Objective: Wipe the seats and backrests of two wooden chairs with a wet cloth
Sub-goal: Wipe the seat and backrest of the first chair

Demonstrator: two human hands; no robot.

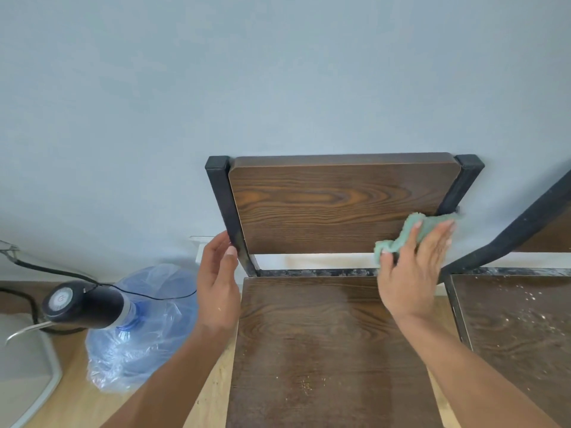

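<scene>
A wooden chair stands against the wall, its dark backrest [333, 199] held between black metal posts and its seat [321, 350] below me, streaked with damp patches and a few crumbs. My right hand [414, 270] presses a green cloth [411, 233] flat against the backrest's lower right corner. My left hand [217, 282] rests against the left black post [228, 211], thumb touching it, fingers loosely curled. A second chair's seat [519, 329], dusty with pale specks, sits at the right, with its black frame [522, 223] slanting above.
A large blue water bottle [139, 332] wrapped in clear plastic, topped by a black pump [83, 304] with a cable, stands on the floor to the left. A grey curved object [27, 375] lies at the far left. The wall is pale blue-grey.
</scene>
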